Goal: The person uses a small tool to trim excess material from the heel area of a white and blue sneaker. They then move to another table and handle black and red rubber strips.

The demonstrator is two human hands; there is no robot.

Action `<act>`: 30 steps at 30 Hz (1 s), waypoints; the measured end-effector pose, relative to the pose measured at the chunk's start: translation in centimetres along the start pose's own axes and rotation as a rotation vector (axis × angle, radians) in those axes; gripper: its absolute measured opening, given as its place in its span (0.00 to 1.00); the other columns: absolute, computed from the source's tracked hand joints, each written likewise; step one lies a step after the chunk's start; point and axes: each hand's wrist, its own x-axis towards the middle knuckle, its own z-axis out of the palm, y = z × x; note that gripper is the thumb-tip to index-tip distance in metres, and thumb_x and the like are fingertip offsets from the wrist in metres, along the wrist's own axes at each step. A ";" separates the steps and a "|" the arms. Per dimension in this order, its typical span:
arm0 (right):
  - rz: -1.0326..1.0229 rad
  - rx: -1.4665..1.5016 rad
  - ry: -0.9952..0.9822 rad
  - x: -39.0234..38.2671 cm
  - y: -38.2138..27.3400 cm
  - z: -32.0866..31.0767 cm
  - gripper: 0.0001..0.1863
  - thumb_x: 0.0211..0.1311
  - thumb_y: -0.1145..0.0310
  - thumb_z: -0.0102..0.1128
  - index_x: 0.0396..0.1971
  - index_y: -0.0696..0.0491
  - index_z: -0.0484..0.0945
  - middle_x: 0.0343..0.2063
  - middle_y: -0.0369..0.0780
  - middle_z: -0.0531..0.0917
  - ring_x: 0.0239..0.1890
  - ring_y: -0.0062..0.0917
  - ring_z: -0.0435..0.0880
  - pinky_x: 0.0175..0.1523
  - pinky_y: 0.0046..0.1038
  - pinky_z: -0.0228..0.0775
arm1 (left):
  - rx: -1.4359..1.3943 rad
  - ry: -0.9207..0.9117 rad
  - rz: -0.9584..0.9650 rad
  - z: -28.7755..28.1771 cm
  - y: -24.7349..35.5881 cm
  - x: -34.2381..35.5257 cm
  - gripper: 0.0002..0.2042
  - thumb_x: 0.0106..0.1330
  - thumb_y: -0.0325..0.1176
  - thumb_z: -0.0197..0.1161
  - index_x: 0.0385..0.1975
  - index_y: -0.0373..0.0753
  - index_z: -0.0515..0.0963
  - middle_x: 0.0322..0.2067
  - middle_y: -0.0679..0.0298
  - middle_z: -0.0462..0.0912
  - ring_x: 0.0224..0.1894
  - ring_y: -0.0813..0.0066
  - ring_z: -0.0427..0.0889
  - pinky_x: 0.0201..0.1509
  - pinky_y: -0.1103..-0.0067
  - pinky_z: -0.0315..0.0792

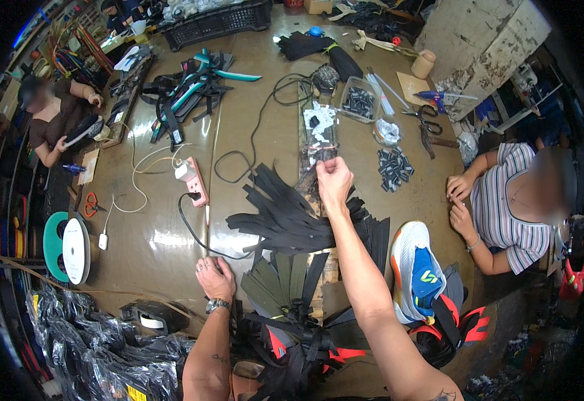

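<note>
My right hand (334, 179) is closed in a pinch at the near end of a narrow, white-crusted board (318, 123). Whatever is between its fingers is hidden. Under and beside that wrist, black webbing straps (278, 217) fan out over the table. My left hand (215, 277) rests on the tabletop, fingers loosely bent and thumb apart, holding nothing visible. A black cable (215, 248) runs just above it. Olive-green straps (272, 284) lie to its right, between my forearms. A white and blue shoe (413, 271) stands right of my right forearm.
Across the table, a clear tub (360, 100) and a loose pile (395, 168) hold small black pieces. A pink power strip (197, 182) and its cords lie at left. Scissors (429, 121) lie at far right. One person (515, 200) sits at right, another (58, 117) at left.
</note>
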 end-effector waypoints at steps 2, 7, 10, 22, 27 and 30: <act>0.016 0.010 -0.014 -0.1 -0.1 -0.1 0.13 0.55 0.65 0.68 0.26 0.60 0.80 0.21 0.47 0.85 0.25 0.34 0.85 0.36 0.35 0.76 | 0.023 0.023 0.017 0.1 -0.1 0.0 0.10 0.67 0.35 0.58 0.28 0.36 0.72 0.33 0.52 0.74 0.41 0.51 0.74 0.47 0.62 0.67; 0.045 0.033 -0.045 -0.2 -0.4 -0.4 0.11 0.57 0.66 0.66 0.27 0.60 0.80 0.24 0.50 0.86 0.29 0.41 0.88 0.39 0.39 0.77 | 0.009 -0.003 -0.007 0.3 -0.3 0.0 0.10 0.67 0.35 0.58 0.28 0.35 0.72 0.33 0.52 0.74 0.42 0.50 0.75 0.47 0.61 0.67; 0.043 0.032 -0.043 -0.1 -0.3 -0.2 0.11 0.57 0.66 0.66 0.28 0.60 0.80 0.24 0.50 0.86 0.29 0.41 0.88 0.38 0.38 0.77 | 0.010 0.008 0.003 0.3 -0.2 0.0 0.10 0.68 0.35 0.57 0.28 0.34 0.72 0.32 0.51 0.74 0.41 0.50 0.75 0.46 0.61 0.67; 0.032 0.005 -0.028 0.0 0.0 0.0 0.11 0.56 0.66 0.67 0.27 0.60 0.80 0.23 0.49 0.85 0.28 0.43 0.87 0.38 0.40 0.76 | 0.007 0.009 0.004 0.3 -0.3 0.0 0.11 0.68 0.35 0.57 0.28 0.34 0.71 0.32 0.51 0.74 0.40 0.50 0.74 0.45 0.61 0.66; 0.026 0.015 -0.044 -0.1 -0.4 -0.4 0.11 0.56 0.66 0.66 0.26 0.60 0.79 0.23 0.50 0.85 0.28 0.42 0.87 0.38 0.39 0.76 | 0.002 0.024 0.011 0.2 -0.1 0.0 0.11 0.68 0.35 0.57 0.29 0.34 0.72 0.32 0.51 0.74 0.41 0.50 0.74 0.46 0.61 0.67; 0.028 0.009 -0.051 -0.2 -0.6 -0.5 0.11 0.56 0.66 0.66 0.26 0.60 0.79 0.23 0.50 0.85 0.28 0.42 0.87 0.38 0.39 0.76 | -0.009 0.014 0.007 0.1 0.0 0.0 0.11 0.68 0.35 0.57 0.29 0.34 0.72 0.32 0.51 0.74 0.41 0.49 0.75 0.46 0.60 0.67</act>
